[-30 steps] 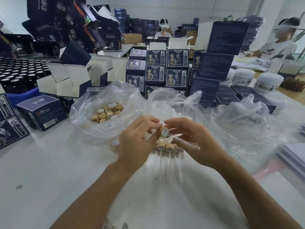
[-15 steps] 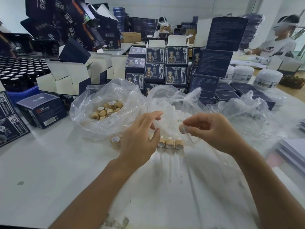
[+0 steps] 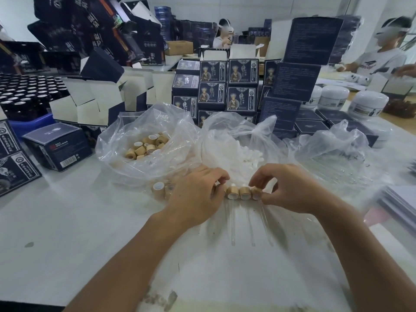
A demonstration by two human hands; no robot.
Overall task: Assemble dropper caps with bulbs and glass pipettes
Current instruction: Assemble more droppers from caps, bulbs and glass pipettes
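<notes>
White laminate table (image 3: 67, 233): my work surface, and it carries everything listed below. All positions are referenced to the row of finished droppers (image 3: 239, 193) at its centre.
Cap bag (image 3: 144, 152): clear plastic, behind and to the left of the row; it holds loose wood-coloured caps.
Bulb bag (image 3: 243, 145): clear plastic, directly behind the row; white bulbs are heaped inside.
Pipette bag (image 3: 337, 163): clear plastic, behind and to the right of the row; the glass tubes inside are only faintly visible.
My left hand (image 3: 195, 194): at the left end of the row, fingers curled down onto the end cap. The contact point is hidden, so I cannot confirm a grip.
My right hand (image 3: 290, 188): at the right end of the row, thumb and forefinger pinching the newest dropper (image 3: 256, 194) by its cap.
Row detail: caps lie side by side and touching; pipettes point toward me, flat on the table.
Loose caps (image 3: 162, 188): just left of the row, beside my left hand, with no pipette visible.
Step in hand: by my reading, seating a completed dropper at the right end and squaring up the row.
Next move: release the cap without rolling it, then take a cap, a bulb and a pipette from the bags. Handle the glass lightly.
</notes>
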